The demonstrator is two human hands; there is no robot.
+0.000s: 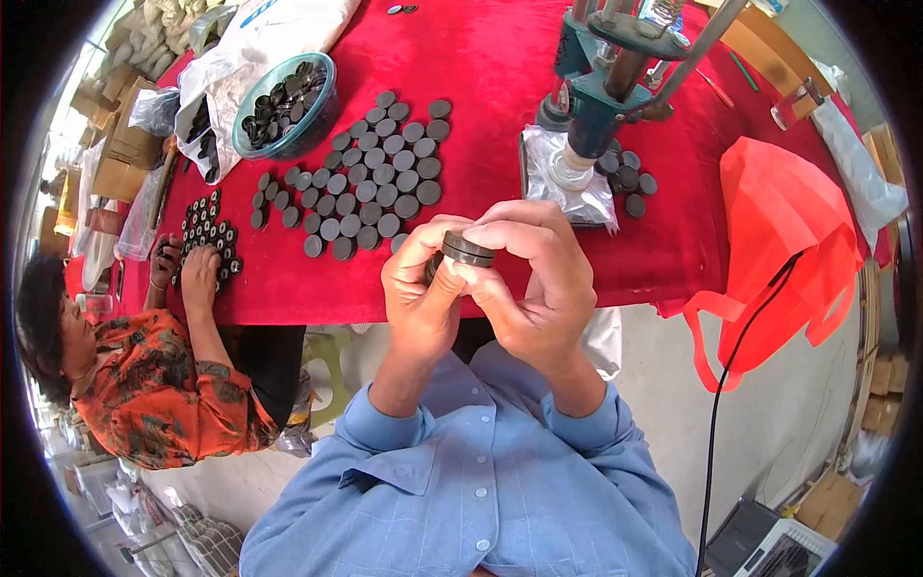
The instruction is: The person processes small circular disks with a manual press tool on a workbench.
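Observation:
Just beyond the table's near edge, I hold a black round disc point(468, 250) with a groove around its side. My left hand point(420, 279) pinches it from the left. On the other side, the fingers and thumb of my right hand point(543, 279) close on the same disc. Something dark also shows behind my left thumb, too hidden to name. Many flat black discs point(383, 175) lie spread on the red cloth ahead and to the left. A green hand press point(601, 111) stands ahead on the right, over a plastic-covered base point(588, 204).
Several dark discs point(635, 205) lie right of the press. A teal basin point(327, 113) holds more black parts. To my left, a person point(154, 385) handles small black parts point(207, 226). A red bag point(784, 221) hangs over the right edge, with a black cable point(716, 433) across it.

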